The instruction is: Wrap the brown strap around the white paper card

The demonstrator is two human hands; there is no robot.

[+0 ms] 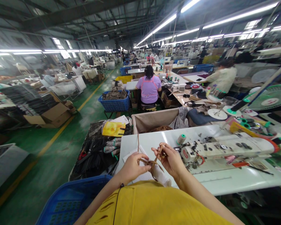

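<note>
Both of my hands are over the near left end of the white sewing table [213, 179]. Between my left thumb and fingers, my left hand [134, 165] pinches narrow brown strips [152, 163] that look like leather or webbing. My right hand [170, 158], fingers curled, grips another part of the same strips a little to the right. Loops of them hang between the hands, over a whitish rounded bundle [161, 176] close to my body; what it is I cannot make out. One strand runs up from my left hand toward the table's far edge.
A sewing machine [215, 153] lies to the right, with a thread cone [181, 139] beside it. Beyond the table stands a fabric-lined bin [152, 118] with brown strips. A blue basket [70, 200] is at lower left. A person in purple [150, 86] sits ahead.
</note>
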